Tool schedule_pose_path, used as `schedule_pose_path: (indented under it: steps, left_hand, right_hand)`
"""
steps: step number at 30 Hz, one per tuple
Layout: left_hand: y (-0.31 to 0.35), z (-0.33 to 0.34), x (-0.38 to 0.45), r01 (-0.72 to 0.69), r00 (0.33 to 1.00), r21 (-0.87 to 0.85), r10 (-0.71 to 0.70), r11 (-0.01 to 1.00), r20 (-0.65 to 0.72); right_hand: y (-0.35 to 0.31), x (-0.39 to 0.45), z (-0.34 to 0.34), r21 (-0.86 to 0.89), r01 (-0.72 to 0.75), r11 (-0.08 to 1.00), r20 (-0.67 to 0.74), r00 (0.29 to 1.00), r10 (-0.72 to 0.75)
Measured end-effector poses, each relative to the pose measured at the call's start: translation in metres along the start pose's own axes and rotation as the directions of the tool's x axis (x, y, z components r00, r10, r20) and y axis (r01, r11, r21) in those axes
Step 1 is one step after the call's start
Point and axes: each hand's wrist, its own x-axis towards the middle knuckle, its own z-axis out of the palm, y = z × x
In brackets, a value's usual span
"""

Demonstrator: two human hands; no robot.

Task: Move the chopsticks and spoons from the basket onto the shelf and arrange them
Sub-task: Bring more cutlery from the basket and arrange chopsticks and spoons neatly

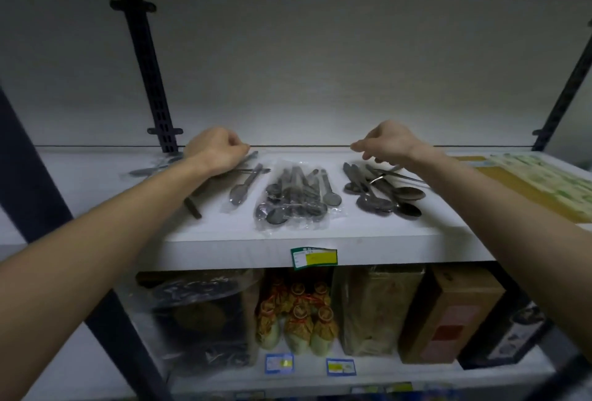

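Two hands reach over the shelf (224,240). The left hand (214,150) looks curled on a spoon handle (248,157), and the right hand (387,142) hangs loose over one spoon pile (384,191). One bag of spoons (296,199) lies between the fingers.

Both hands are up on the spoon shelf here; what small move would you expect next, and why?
Probably the right hand lowers onto the loose spoons beneath it to square them up: they lie fanned and crossed, while the bagged spoons beside them look bundled. The left hand already rests on cutlery at the shelf's left.
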Motion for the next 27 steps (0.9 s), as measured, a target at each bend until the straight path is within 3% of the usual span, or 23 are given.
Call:
schedule_pose_path:
  steps: [5,8,12,15,18,21,24,27]
  left_hand:
    - [-0.059,-0.023,-0.005,0.203,0.979,0.116,-0.199,0.972,-0.046]
    - [-0.080,-0.027,-0.007,0.287,0.957,0.132,-0.291,0.949,0.012]
    - [-0.099,-0.011,-0.003,0.254,0.959,0.110,-0.265,0.961,0.102]
    - [-0.081,-0.025,-0.018,0.267,0.963,0.102,-0.268,0.958,0.001]
    - [-0.067,-0.032,-0.028,0.168,0.986,0.086,-0.169,0.982,-0.002]
    - [-0.061,-0.035,-0.038,0.074,0.987,0.062,-0.082,0.995,0.140]
    - [-0.054,-0.040,-0.050,0.017,0.965,0.120,-0.047,0.993,0.257]
    - [-0.052,-0.043,-0.051,-0.002,0.950,0.139,-0.041,0.990,0.310]
  right_hand:
    - [-0.055,0.012,0.043,0.050,0.188,0.981,0.024,0.982,-0.189]
    - [-0.097,0.014,0.075,0.059,0.294,0.954,0.115,0.947,-0.299]
    - [-0.142,0.014,0.115,-0.016,0.409,0.912,0.235,0.889,-0.394]
    - [-0.160,0.012,0.132,-0.150,0.475,0.867,0.310,0.855,-0.415]
    - [-0.164,0.009,0.133,-0.188,0.503,0.843,0.384,0.828,-0.409]
    - [-0.159,0.004,0.117,-0.188,0.541,0.820,0.474,0.781,-0.407]
    - [-0.147,-0.005,0.103,-0.109,0.572,0.813,0.618,0.680,-0.395]
    - [-0.139,-0.007,0.104,-0.193,0.658,0.728,0.615,0.659,-0.432]
